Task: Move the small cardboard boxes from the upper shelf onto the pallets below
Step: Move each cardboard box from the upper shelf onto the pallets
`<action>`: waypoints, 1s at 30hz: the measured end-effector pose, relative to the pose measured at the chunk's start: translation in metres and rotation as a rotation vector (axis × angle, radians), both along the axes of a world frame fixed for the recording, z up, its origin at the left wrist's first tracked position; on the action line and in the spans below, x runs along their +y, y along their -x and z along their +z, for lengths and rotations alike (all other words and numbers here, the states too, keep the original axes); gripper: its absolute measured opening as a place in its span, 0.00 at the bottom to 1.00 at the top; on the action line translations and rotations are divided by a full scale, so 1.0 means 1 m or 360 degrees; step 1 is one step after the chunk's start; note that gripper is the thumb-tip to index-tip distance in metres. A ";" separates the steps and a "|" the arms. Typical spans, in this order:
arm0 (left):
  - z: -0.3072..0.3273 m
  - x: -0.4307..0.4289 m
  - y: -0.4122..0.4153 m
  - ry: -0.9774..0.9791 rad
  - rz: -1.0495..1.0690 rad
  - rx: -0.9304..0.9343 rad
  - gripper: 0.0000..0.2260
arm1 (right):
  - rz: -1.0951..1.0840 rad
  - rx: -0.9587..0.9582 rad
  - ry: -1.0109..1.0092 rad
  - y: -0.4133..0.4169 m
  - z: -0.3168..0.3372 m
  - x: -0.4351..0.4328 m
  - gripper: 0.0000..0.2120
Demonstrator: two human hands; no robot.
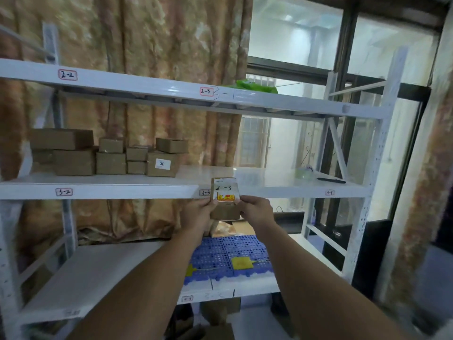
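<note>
Both hands pinched one small box (225, 192) btwn them, left hand (199, 212) on its left edge, right hand (257, 209) on its right, fingers curled round it. Blue pallets (230, 256) lay directly below the hands w/ no box clearly on them yet. The stack of boxes (105, 155) sat up and left of the hands on the shelf (122, 191), so most of the job looked undone.

A storeroom: white metal shelving (245, 99) with handwritten bay labels (67, 75), stacked cardboard boxes (110, 155) far left, and blue plastic pallets (228, 258) on the lower shelf.
</note>
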State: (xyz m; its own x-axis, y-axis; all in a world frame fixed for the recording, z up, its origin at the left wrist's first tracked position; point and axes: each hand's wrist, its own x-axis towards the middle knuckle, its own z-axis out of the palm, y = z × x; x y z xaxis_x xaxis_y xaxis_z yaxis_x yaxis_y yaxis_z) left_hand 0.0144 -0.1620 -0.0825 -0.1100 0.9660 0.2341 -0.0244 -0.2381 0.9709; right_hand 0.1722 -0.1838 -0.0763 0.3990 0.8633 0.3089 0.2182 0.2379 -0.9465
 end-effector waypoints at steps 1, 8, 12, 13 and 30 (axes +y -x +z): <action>-0.008 -0.002 -0.003 0.0017 0.0006 0.0029 0.09 | 0.0031 0.0001 0.0026 -0.005 -0.007 -0.002 0.10; -0.052 -0.020 -0.007 0.0093 -0.0073 0.0111 0.15 | 0.0126 -0.0018 0.0219 -0.019 -0.067 -0.004 0.14; -0.081 -0.015 -0.002 0.0114 -0.0020 0.0106 0.13 | 0.0159 0.0003 0.0322 -0.013 -0.095 0.002 0.16; -0.088 -0.012 -0.001 0.0130 -0.0009 0.0104 0.12 | 0.0165 0.0001 0.0350 -0.010 -0.101 0.004 0.13; -0.167 0.129 0.009 0.0243 -0.0003 0.0478 0.06 | 0.0101 -0.0096 0.0539 0.009 -0.175 0.143 0.14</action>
State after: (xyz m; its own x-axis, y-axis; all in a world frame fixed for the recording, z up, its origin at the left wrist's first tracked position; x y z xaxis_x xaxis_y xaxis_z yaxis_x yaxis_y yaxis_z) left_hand 0.0057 -0.0332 -0.2500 -0.0565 0.9925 0.1086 0.2677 -0.0897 0.9593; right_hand 0.1632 -0.0406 -0.2513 0.3307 0.9435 0.0224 0.2711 -0.0723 -0.9598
